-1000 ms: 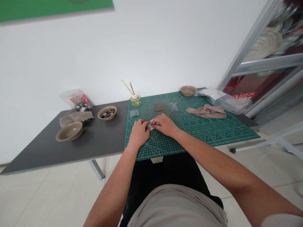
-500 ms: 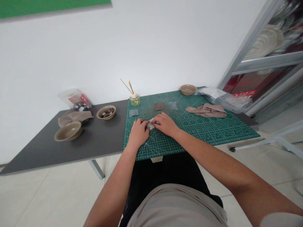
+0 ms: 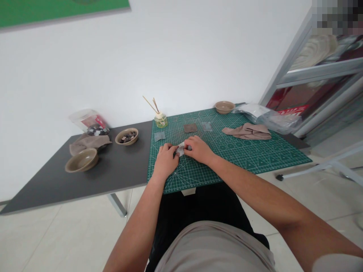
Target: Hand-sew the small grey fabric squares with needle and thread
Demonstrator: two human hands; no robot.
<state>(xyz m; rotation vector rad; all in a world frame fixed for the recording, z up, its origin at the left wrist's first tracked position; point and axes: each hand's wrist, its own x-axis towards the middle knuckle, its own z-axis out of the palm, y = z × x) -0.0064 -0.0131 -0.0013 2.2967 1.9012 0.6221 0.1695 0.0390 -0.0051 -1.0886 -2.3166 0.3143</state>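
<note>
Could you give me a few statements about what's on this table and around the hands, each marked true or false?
1. The left hand and the right hand are both at a small pale piece on the green mat. True.
2. The bottle with sticks lies on its side. False: it stands upright near the mat's far edge.
3. The bowl of small pieces sits on the dark tabletop, left of the mat. True.
4. The crumpled cloth on the right is inside a bowl. False: it lies on the mat.
5. A brown square lies between two greyish patches on the mat. True.
</note>
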